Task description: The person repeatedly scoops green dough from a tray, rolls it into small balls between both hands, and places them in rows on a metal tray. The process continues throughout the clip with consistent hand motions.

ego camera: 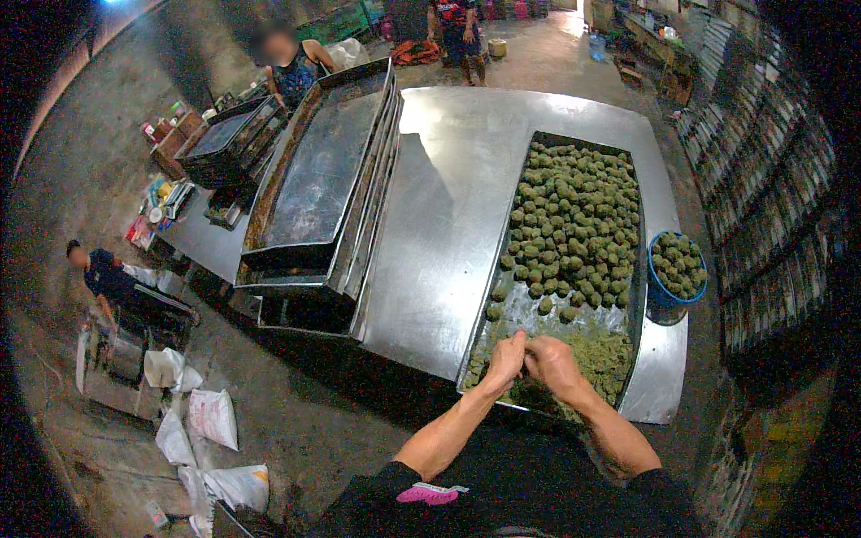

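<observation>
My left hand (pixel 506 360) and my right hand (pixel 554 364) are close together, fingers bent, above the near end of a metal tray (pixel 481 321). Whatever may be between the fingers is hidden. Loose green crumbly mix (pixel 603 364) covers the tray's floor under and beside my hands. Farther up the same tray, many round green balls (pixel 575 215) are crowded together. A few single balls (pixel 545 306) sit apart, just ahead of my fingers.
A blue-rimmed bucket (pixel 703 290) of similar balls stands right of the tray. Stacked metal trays (pixel 316 161) occupy the left of the steel table (pixel 424 282). Other people (pixel 296 70) are beyond the table and at the far left (pixel 107 272). White sacks (pixel 214 417) lie on the floor.
</observation>
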The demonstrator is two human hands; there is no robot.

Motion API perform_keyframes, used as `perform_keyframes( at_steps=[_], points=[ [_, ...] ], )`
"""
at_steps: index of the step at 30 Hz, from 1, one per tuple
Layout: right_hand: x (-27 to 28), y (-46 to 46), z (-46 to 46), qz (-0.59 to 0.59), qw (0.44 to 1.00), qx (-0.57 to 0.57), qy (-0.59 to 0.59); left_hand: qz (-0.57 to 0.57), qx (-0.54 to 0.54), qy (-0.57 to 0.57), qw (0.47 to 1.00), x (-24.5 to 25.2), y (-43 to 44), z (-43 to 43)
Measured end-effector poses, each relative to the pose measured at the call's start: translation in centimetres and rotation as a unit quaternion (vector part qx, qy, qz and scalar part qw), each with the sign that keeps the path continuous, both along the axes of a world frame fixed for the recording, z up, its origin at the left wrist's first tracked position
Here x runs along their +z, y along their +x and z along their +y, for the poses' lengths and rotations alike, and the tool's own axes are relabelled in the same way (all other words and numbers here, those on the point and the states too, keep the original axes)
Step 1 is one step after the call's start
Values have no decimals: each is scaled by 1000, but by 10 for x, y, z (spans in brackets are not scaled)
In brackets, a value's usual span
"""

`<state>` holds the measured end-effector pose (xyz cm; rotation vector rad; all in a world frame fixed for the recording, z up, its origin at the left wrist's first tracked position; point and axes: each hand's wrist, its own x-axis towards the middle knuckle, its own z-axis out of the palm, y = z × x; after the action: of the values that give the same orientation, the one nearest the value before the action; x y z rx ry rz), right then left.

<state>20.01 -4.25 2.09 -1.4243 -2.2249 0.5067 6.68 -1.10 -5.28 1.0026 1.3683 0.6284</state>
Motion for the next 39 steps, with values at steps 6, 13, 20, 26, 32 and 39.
perform_keyframes(
  at_steps=[6,13,20,26,32,39],
  points=[
    [-2,31,2,574,688,-175,-408,-210,19,3,977,21,-14,-14],
    [-60,25,13,196,967,-156,-43,-45,62,-55,996,-4,-8,-11],
    [-58,40,7,278,939,-142,-142,-219,74,-71,970,0,-11,-16],
    [-31,36,-3,556,730,-220,-333,-293,83,-37,952,19,-28,-25],
    [-53,31,12,368,836,-308,-266,-157,79,83,981,6,-16,-17],
    [-18,29,-2,249,927,-162,-231,-357,96,-101,924,-11,-20,-6]
  ],
)
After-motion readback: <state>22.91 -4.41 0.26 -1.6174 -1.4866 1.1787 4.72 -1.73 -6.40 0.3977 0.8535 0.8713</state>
